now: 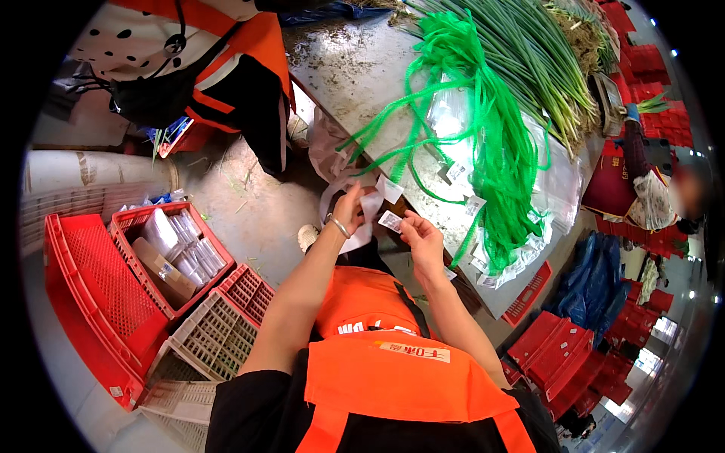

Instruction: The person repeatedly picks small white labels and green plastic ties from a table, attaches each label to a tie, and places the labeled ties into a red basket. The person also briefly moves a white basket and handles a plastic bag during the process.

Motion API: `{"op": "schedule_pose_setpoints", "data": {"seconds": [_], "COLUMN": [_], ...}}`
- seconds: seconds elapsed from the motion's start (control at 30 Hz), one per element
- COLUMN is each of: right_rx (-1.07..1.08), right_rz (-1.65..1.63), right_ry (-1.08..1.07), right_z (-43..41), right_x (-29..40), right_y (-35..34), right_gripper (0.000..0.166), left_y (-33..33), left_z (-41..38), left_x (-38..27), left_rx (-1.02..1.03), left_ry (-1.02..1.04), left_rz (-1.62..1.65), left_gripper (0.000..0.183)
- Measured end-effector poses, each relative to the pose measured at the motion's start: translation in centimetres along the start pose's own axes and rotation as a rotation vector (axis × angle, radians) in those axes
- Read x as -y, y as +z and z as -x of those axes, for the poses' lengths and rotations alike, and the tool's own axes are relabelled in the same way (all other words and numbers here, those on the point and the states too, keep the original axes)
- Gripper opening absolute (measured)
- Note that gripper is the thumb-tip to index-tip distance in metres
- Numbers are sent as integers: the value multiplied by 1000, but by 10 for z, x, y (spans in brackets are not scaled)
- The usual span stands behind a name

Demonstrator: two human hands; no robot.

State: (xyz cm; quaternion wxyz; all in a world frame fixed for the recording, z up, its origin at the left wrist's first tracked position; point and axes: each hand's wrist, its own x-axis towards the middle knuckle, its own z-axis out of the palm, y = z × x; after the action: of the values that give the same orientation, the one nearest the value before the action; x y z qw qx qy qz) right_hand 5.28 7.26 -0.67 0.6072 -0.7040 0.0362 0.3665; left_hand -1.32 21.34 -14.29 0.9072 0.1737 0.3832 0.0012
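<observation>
A pale strip of label backing paper (371, 209) hangs from my left hand (348, 210), which wears a bangle and grips the strip by the table's edge. Between thumb and fingers, my right hand (423, 240) pinches a small white printed label (389, 221). Another white label (388, 189) sits just above, close to the strip. Green mesh net bags (498, 164) lie in a long bunch across the metal table (362, 96). Several white labels (518, 263) are on their lower ends, and loose green strands reach toward my left hand.
Scallions (527, 68) and clear plastic bags (558, 187) lie on the table. A red crate (192, 221) of plastic packs stands at left, beside white crates (212, 334). One person (226, 73) stands at upper left, another (628, 181) at right. Red crates (555, 351) are stacked lower right.
</observation>
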Motion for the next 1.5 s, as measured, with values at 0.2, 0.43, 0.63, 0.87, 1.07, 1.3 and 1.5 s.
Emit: {"op": "schedule_pose_setpoints", "data": {"seconds": [0.2, 0.43, 0.63, 0.87, 1.07, 1.3, 1.5], "right_rx": [-41, -45, 43, -415, 579, 478, 367], "right_rz": [27, 87, 358, 1146, 424, 395, 475], "right_ry": [81, 49, -97, -865, -161, -164, -277], "right_z": [-29, -42, -34, -34, -5, 3, 6], "right_x": [2, 4, 23, 51, -27, -56, -63], "right_y": [0, 11, 4, -46, 59, 83, 76], "right_gripper": [17, 14, 25, 49, 39, 30, 24], "left_y": [26, 38, 40, -14, -45, -69, -68], "left_z": [12, 47, 44, 81, 101, 94, 75], "left_x": [0, -5, 13, 6, -17, -29, -20], "left_rx": [12, 8, 1, -55, -88, -246, -322], "left_ry": [153, 247, 407, 327, 221, 262, 265], "left_rz": [-54, -284, -527, -743, -227, -202, -193], "left_gripper": [18, 15, 23, 19, 18, 14, 14]}}
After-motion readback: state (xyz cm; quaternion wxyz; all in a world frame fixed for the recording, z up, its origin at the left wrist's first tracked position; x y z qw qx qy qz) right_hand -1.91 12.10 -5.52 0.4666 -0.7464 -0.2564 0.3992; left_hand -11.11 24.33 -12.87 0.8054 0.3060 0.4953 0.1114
